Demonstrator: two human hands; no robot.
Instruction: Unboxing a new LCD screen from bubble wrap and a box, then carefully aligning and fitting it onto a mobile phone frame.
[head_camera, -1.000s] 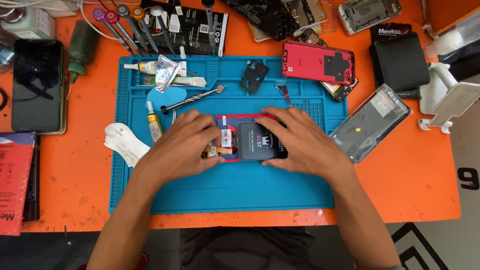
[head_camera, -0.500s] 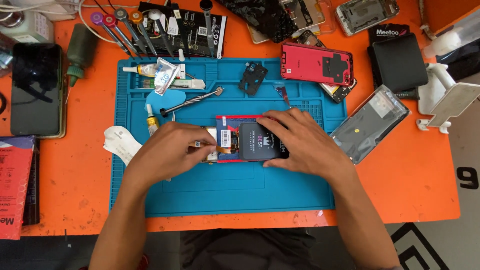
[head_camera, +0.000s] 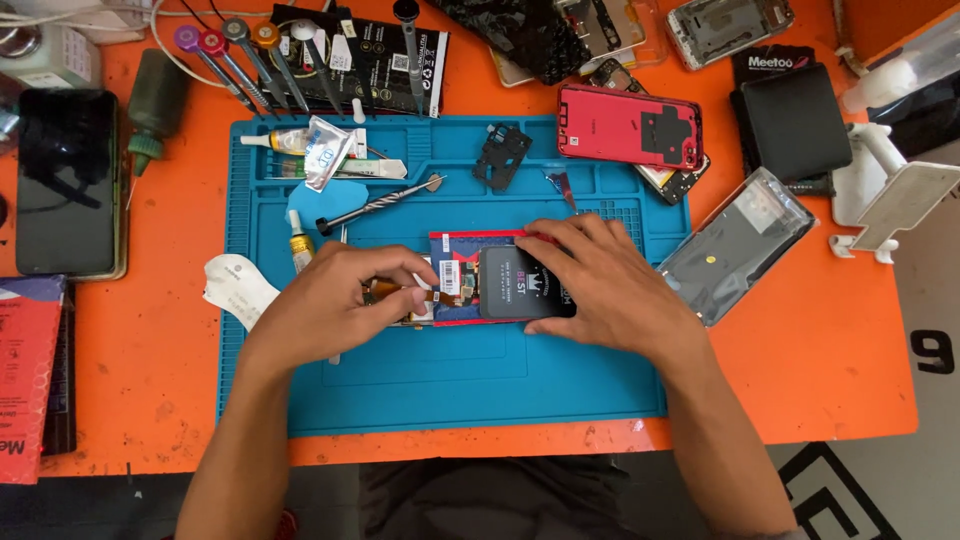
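Both forearms enter from bottom edge, bare, angled inward toward centre. Left hand (head_camera: 330, 305): palm down, knuckles up, fingers curled, thumb and index fingertips pinched together at right side of hand, wrist roughly straight. Right hand (head_camera: 605, 285): palm down, flat, fingers spread slightly and extended leftward, thumb tucked along lower edge, wrist bent a little inward. Hands near each other, fingertips apart, not touching. Elbows out of view below frame.

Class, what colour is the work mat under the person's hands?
Blue: the work mat shows best in the head view, lying on an orange table.
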